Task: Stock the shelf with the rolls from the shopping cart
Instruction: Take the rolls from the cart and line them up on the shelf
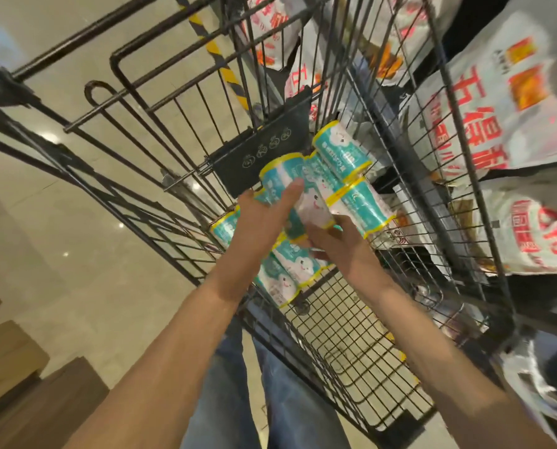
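Several teal, white and yellow wrapped rolls (pixel 338 150) lie inside the black wire shopping cart (pixel 345 322). Both my hands reach into the cart. My left hand (pixel 264 215) holds a roll (pixel 287 175) from the left, thumb laid across its top. My right hand (pixel 338 241) grips the lower end of a roll (pixel 313 202) from the right. More rolls (pixel 290 270) lie under my wrists. The fingers of both hands are partly hidden behind the rolls.
White bags with red print (pixel 510 102) fill the shelf to the right of the cart, seen through its wire side. A black child-seat flap (pixel 264 147) stands behind the rolls. Brown cartons (pixel 21 377) sit on the tiled floor at the lower left.
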